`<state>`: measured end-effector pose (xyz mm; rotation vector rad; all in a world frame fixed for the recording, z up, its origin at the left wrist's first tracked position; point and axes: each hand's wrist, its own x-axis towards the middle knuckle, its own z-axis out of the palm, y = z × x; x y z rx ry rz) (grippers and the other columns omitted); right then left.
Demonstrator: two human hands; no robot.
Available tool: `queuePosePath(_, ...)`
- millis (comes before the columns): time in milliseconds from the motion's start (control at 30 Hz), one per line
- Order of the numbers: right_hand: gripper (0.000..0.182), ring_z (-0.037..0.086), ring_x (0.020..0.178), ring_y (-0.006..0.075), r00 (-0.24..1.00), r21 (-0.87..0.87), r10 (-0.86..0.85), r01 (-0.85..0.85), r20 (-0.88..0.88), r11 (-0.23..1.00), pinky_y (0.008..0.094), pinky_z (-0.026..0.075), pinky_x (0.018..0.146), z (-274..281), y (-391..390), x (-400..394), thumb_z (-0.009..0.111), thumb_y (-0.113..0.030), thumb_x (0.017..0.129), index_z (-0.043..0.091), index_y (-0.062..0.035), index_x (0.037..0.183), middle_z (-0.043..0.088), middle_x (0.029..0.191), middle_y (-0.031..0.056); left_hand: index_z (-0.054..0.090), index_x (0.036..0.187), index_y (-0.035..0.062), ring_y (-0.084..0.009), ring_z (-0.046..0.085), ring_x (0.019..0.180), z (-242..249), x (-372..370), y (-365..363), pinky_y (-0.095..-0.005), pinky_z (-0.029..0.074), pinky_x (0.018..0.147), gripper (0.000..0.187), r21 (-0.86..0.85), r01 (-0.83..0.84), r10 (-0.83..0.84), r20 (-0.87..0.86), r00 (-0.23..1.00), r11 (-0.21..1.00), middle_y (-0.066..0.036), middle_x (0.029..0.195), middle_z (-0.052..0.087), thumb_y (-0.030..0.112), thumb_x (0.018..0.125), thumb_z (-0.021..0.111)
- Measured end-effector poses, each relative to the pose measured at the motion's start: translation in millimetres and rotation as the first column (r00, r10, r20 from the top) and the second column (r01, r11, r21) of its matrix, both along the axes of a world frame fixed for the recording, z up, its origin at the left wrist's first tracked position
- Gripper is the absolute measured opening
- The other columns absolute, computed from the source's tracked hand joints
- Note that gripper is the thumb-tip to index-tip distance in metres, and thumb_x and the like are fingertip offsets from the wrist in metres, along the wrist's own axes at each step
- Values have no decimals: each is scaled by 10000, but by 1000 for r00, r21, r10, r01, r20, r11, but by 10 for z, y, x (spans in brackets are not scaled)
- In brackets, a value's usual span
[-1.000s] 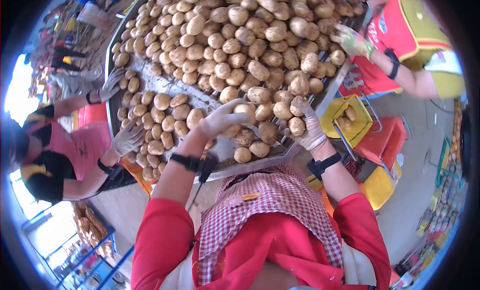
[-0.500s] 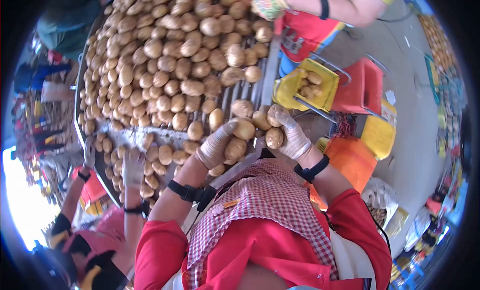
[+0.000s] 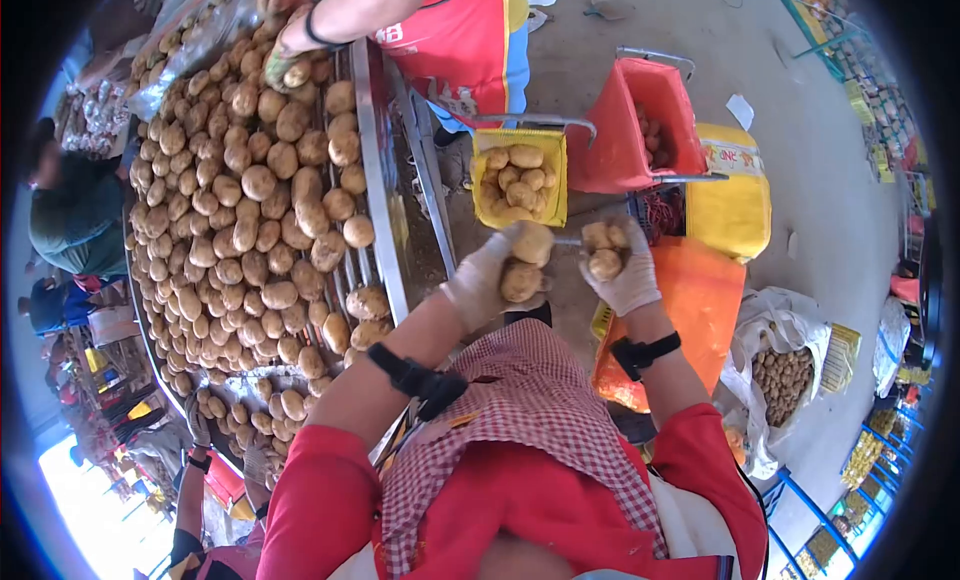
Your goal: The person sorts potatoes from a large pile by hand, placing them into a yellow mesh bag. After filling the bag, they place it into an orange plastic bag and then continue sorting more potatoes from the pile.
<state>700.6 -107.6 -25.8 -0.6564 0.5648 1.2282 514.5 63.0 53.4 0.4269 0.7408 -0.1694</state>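
My left hand [image 3: 478,283], in a pale glove, is closed around potatoes [image 3: 522,281], two of which show. In my right hand [image 3: 634,278], also gloved, is a cluster of smaller potatoes [image 3: 604,266], its fingers curled around them. Both hands are held in front of my checked apron [image 3: 520,380], off the side of the sorting table. Just beyond them hangs a yellow basket [image 3: 521,221] with several potatoes in it. The wide potato pile [image 3: 240,230] lies on the table to the left.
The table's metal rail [image 3: 378,170] runs along my left. A red basket [image 3: 608,130] holds some potatoes. Right of me are an orange container [image 3: 690,300], a yellow container [image 3: 728,215] and a white sack [image 3: 770,330] of potatoes. Co-workers reach over the pile.
My view has swung right. Both hands, with potatoes in them, have left the table's edge and are now in front of the yellow basket. The co-worker opposite reaches farther over the pile.
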Motion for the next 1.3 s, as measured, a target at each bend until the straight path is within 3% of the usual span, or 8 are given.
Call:
queuePosePath(267, 313, 623, 1049, 249, 887, -266, -153, 290, 436, 919, 441, 584, 837, 390, 124, 1917, 580, -323, 972, 519, -160, 1232, 611, 1167, 33, 511, 1321, 115, -230, 620, 1023, 154, 2118, -136, -514, 510, 863, 500, 206, -335, 327, 76, 942, 919, -130, 1159, 609, 414, 934, 619)
queuePosePath(433, 544, 503, 1244, 353, -565, -671, 527, -65, 635, 739, 433, 367, 1095, -207, -229, 802, 777, -195, 722, 560, -52, 1199, 543, 1302, 172, 564, 1185, 58, -365, 633, 1049, -818, 1293, 560, -421, 491, 951, 665, 785, 588, 436, -607, 665, 196, -204, 1139, 632, 458, 694, 766)
queuePosePath(600, 396, 527, 1220, 319, -791, -639, 345, -75, 506, 766, 485, 364, 1071, -1082, 10, 525, 717, -252, 742, 589, -58, 1063, 598, 1208, 95, 394, 1452, 54, -371, 597, 1175, -1488, 821, 1115, -430, 464, 1013, 887, 527, 806, 50, -844, 535, 269, -250, 1298, 587, 523, 771, 716)
queuePosePath(767, 265, 589, 1109, 311, -516, -788, 637, -131, 573, 602, 391, 456, 970, -1153, -17, 256, 685, -164, 761, 601, -44, 982, 639, 1008, 135, 628, 1234, 7, -364, 629, 1128, -1876, 882, 1345, -432, 509, 944, 651, 455, 868, -55, -879, 473, 198, -238, 1188, 658, 478, 793, 713)
queuePosePath(833, 245, 615, 1035, 279, 170, -766, 836, -339, 522, 547, 380, 483, 882, -1059, -20, 52, 686, -155, 789, 617, -32, 990, 639, 956, 162, 690, 1113, -4, -368, 646, 1090, -2061, 841, 1418, -431, 530, 899, 517, 330, 943, -105, -937, 332, 39, -237, 1126, 681, 402, 795, 723)
queuePosePath(967, 518, 614, 1004, 255, -144, -502, 777, -830, 613, 243, 410, 501, 883, -574, -19, 536, 666, -473, 821, 624, -50, 1118, 658, 1030, 108, 684, 1104, -18, -374, 649, 1075, -2064, 970, 1497, -435, 533, 878, 455, 380, 925, -210, -905, 369, -12, -247, 1121, 677, 314, 794, 719)
queuePosePath(1033, 706, 601, 1102, 266, 699, -437, 648, -502, 302, 746, 483, 493, 942, -630, 419, 953, 581, -589, 904, 497, -47, 1349, 624, 1190, 94, 686, 1082, -24, -383, 654, 1050, -2176, 965, 1516, -439, 531, 863, 414, 474, 879, -170, -864, 475, 44, -256, 1090, 679, 272, 794, 711)
queuePosePath(1300, 285, 654, 940, 317, 848, -578, 515, -361, 122, 732, 458, 589, 759, -850, 2041, 1809, 537, -267, 948, 560, -19, 1086, 635, 1066, 136, 661, 1141, 1, -388, 654, 1041, -2172, 916, 1663, -444, 524, 859, 445, 532, 839, -223, -809, 544, 118, -239, 1073, 689, 246, 775, 731)
